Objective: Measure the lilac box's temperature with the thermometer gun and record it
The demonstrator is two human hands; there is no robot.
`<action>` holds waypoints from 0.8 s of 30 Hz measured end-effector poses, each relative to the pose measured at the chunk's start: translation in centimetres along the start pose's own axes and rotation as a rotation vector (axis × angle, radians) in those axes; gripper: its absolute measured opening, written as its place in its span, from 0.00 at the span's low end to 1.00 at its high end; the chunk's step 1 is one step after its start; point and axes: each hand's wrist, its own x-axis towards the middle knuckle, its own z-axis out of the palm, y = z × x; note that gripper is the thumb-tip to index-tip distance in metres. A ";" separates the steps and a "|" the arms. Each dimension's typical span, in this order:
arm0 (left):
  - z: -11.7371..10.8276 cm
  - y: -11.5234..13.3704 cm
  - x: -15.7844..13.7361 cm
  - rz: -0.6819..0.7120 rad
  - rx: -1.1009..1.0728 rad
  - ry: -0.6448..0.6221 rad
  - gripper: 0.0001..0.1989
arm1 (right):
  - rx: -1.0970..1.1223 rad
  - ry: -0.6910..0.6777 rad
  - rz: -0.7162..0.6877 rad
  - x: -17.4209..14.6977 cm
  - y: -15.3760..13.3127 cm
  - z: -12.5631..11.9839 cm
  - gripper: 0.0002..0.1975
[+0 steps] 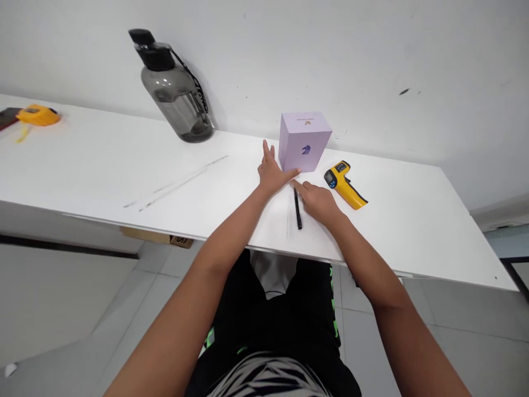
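Note:
My left hand (273,173) is spread at the lower left corner of a lilac box (303,149). Its thumb stretches along the box's bottom front edge, and the other fingers point up beside the box's left side. Just in front of the box is my right hand (320,203), its index finger reaching toward my left thumb and the other fingers curled. A black pen (298,212) runs from under those fingertips toward me, with a faint shadow beside it; my right hand appears closed on its far end, where the fingers hide the grip.
Right of the box lies a yellow-and-black infrared thermometer (346,184). A grey water bottle (177,99) stands by the wall, left of the box. An orange tape measure (38,115) is at the far left of the white table (231,182). Dark streaks mark the tabletop. A cardboard box (155,236) shows below.

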 end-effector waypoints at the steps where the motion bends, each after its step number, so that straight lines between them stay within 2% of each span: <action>1: -0.1 0.0 0.0 0.016 0.026 -0.029 0.66 | 0.007 0.027 0.036 0.0 0.4 -0.1 0.30; 3: -0.2 -0.1 0.1 0.035 0.071 -0.057 0.63 | 0.030 0.112 0.148 -0.2 1.8 -0.1 0.27; 6: -0.2 0.0 0.2 0.015 0.073 -0.047 0.60 | 0.078 0.239 0.400 -0.7 4.7 1.0 0.26; 9: -0.3 0.1 0.4 -0.003 0.026 -0.026 0.58 | 0.137 0.236 0.600 -1.2 6.9 2.6 0.36; 11: -0.3 0.1 0.4 0.002 0.015 -0.009 0.55 | 0.191 0.218 0.639 -1.3 7.5 3.4 0.40; 14: -0.4 0.3 0.3 -0.006 0.031 0.010 0.53 | 0.241 0.230 0.650 -1.2 7.4 3.6 0.38; 18: -0.3 0.8 0.4 -0.047 0.136 0.007 0.58 | 0.302 0.256 0.635 -1.0 6.9 2.7 0.32; 21: -0.3 1.2 0.4 -0.055 0.221 -0.032 0.63 | 0.442 0.361 0.656 -1.1 6.7 2.1 0.29; 24: -0.5 1.4 0.8 -0.044 0.283 -0.091 0.66 | 0.705 0.567 0.677 -0.9 6.1 2.0 0.29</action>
